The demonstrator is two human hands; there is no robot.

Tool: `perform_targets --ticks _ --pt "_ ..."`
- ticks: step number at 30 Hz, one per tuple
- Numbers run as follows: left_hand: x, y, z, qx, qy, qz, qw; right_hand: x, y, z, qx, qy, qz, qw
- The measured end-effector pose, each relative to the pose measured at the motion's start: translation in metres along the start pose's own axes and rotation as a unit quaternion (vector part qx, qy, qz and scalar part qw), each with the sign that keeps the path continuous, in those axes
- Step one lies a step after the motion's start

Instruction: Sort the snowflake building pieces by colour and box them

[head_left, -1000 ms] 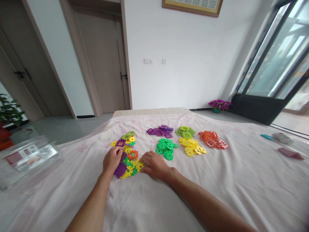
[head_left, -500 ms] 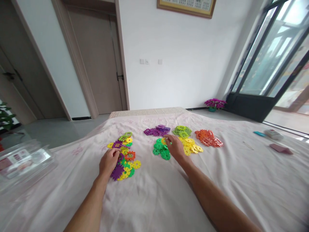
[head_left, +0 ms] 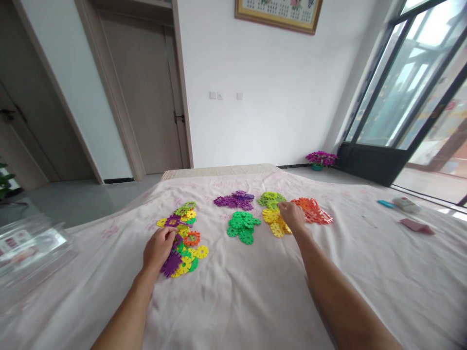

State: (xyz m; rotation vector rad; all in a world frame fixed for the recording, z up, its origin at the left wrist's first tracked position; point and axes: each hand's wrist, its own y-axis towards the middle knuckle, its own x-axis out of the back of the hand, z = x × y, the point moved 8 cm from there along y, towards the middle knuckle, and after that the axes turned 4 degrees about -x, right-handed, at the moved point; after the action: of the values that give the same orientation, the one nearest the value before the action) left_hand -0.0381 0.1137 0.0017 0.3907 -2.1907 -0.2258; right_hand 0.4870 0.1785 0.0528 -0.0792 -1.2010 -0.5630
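My left hand [head_left: 158,249] rests at the left side of a mixed pile of plastic interlocking pieces, its fingers curled closed beside a purple square piece [head_left: 172,221]. Whatever those fingers may grip is hidden. In that pile are also yellow discs [head_left: 202,251], an orange square frame [head_left: 191,238] and green discs. My right hand [head_left: 294,218] hovers at the yellow disc pile [head_left: 275,224], fingers pinched together; anything between them is too small to make out. Left of it lies a green disc pile [head_left: 242,226]. Lime pieces [head_left: 270,198] and orange pieces [head_left: 317,214] lie around this hand.
A purple pile [head_left: 235,200] lies farther back on the pale cloth [head_left: 233,291]. Clear plastic boxes [head_left: 32,253] stand at the left. At the right are a folded pink item [head_left: 417,226], a whitish packet [head_left: 406,204] and a blue object [head_left: 386,203].
My right hand has moved rightward from above the green discs to the yellow pile. My left hand stays by the mixed pile. The view has shifted slightly.
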Motion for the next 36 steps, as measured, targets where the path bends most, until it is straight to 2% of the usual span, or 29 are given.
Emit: perform_targets --ticks 3,6,16,21,23,25,28,31,33,36 --pt "0.0 0.0 0.0 0.001 0.001 0.002 1.0 -0.016 0.015 0.007 0.021 -0.039 0.074 0.996" --pt "-0.001 0.0 0.001 0.003 -0.004 0.006 1.0 -0.025 0.029 0.011 0.024 -0.059 0.103 0.993" --pt "0.0 0.001 0.0 -0.002 -0.013 -0.003 1.0 -0.032 0.056 0.027 0.063 -0.051 0.119 0.99" --pt "0.0 0.0 -0.001 -0.003 -0.006 -0.001 1.0 -0.02 0.046 0.038 0.061 -0.037 0.077 0.994" --pt "0.001 0.0 -0.002 -0.001 -0.004 0.0 1.0 -0.014 0.031 0.055 0.093 -0.011 0.051 0.994" --pt "0.002 -0.001 -0.004 0.003 -0.003 -0.001 1.0 -0.011 0.007 0.081 0.157 0.042 0.043 0.986" --pt "0.004 -0.002 -0.005 0.004 0.003 -0.007 1.0 -0.017 -0.049 0.13 0.265 0.131 0.074 0.952" --pt "0.004 -0.002 -0.006 0.0 0.003 -0.011 1.0 -0.03 -0.117 0.173 0.351 0.174 0.135 0.91" --pt "0.004 -0.001 -0.004 0.002 -0.002 -0.011 1.0 -0.04 -0.16 0.194 0.383 0.175 0.177 0.89" --pt "0.003 -0.001 -0.002 0.004 -0.007 -0.01 1.0 -0.051 -0.202 0.211 0.389 0.148 0.204 0.886"
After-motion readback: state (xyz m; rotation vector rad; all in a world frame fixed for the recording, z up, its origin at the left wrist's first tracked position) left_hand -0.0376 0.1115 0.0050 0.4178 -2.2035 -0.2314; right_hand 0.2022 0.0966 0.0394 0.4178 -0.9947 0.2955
